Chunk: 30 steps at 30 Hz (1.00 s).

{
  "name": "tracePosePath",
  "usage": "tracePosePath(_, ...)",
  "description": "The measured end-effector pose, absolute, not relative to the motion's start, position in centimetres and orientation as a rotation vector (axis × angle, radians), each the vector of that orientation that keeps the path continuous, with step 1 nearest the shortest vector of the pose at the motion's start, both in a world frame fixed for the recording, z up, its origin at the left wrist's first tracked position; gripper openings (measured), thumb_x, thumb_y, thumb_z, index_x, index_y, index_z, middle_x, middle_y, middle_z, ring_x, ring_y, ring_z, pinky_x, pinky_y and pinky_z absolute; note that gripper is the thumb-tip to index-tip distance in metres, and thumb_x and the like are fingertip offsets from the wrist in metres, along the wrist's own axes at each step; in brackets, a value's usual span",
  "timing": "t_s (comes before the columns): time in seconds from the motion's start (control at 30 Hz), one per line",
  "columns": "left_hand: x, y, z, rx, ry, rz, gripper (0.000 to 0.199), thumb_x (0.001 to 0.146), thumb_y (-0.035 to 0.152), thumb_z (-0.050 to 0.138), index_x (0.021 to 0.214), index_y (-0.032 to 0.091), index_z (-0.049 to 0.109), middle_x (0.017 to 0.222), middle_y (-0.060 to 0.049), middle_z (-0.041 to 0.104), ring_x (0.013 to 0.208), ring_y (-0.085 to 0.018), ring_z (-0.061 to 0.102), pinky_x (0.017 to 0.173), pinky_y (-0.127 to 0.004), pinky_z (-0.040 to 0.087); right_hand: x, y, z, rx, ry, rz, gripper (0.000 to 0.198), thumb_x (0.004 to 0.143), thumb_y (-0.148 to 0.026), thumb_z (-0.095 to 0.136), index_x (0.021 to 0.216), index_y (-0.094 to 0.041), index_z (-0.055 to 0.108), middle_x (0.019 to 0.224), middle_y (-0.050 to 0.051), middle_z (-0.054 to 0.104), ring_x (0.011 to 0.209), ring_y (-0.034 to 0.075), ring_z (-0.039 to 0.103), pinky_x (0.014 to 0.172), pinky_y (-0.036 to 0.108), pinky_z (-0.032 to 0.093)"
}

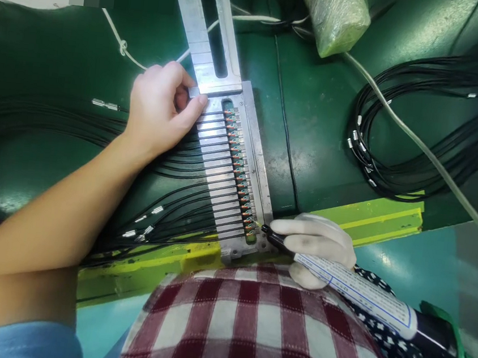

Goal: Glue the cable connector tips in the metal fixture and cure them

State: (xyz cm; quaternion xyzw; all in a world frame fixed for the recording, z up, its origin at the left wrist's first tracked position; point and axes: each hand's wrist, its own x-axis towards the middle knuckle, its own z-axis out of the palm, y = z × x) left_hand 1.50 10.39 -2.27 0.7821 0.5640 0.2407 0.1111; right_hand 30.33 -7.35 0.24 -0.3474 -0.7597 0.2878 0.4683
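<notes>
My bare left hand (159, 105) grips the upper left edge of a metal fixture (217, 159), thumb on top and fingers curled at its side. A column of small green circuit boards (241, 176) sits in the fixture's slot, each joined to a thin black cable coming from the left. My right hand (321, 244), in a white glove, is closed around a dispensing syringe (355, 291) with a black front end and a printed white label. The syringe's fine tip points at the lower boards; whether it touches one, I cannot tell.
A slotted metal frame (224, 35) adjoins the fixture's far end. Coiled black cables (360, 140) lie right, and more cables (49, 116) spread left. A film-wrapped green block (336, 18) stands at the back. Yellow tape (380, 219) marks the green table's (311, 141) near edge.
</notes>
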Motion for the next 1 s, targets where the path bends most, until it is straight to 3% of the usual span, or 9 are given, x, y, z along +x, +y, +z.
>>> tracePosePath(0.13, 1.52, 10.43, -2.24, 2.321, 1.639, 0.737, 0.018, 0.079, 0.035, 0.058, 0.08, 0.02, 0.049, 0.067, 0.002, 0.046, 0.072, -0.016, 0.051, 0.083, -0.039, 0.045, 30.52, -7.8, 0.15, -0.836, -1.872, 0.72, 0.016, 0.089, -0.033, 0.059, 0.097, -0.02, 0.064, 0.102, 0.009, 0.076, 0.069, 0.017, 0.071, 0.056, 0.03, 0.057)
tracePosePath(0.43, 1.6, 10.41, -2.22, 2.294, 1.652, 0.726, 0.017, 0.08, 0.034, 0.059, 0.08, 0.021, 0.048, 0.067, 0.002, 0.046, 0.075, -0.018, 0.054, 0.087, -0.041, 0.046, 30.36, -8.18, -0.38, -0.852, -1.851, 0.78, 0.017, 0.084, -0.027, 0.064, 0.098, -0.017, 0.066, 0.106, 0.012, 0.075, 0.081, 0.02, 0.074, 0.061, 0.03, 0.058)
tracePosePath(1.0, 1.51, 10.41, -2.39, 2.316, 1.663, 0.737, 0.017, 0.079, 0.035, 0.058, 0.082, 0.02, 0.051, 0.067, 0.002, 0.048, 0.073, -0.017, 0.053, 0.084, -0.038, 0.045, 30.56, -8.25, -0.53, -0.818, -1.848, 0.818, 0.02, 0.086, -0.032, 0.063, 0.101, -0.019, 0.066, 0.105, 0.01, 0.076, 0.072, 0.018, 0.072, 0.056, 0.03, 0.055)
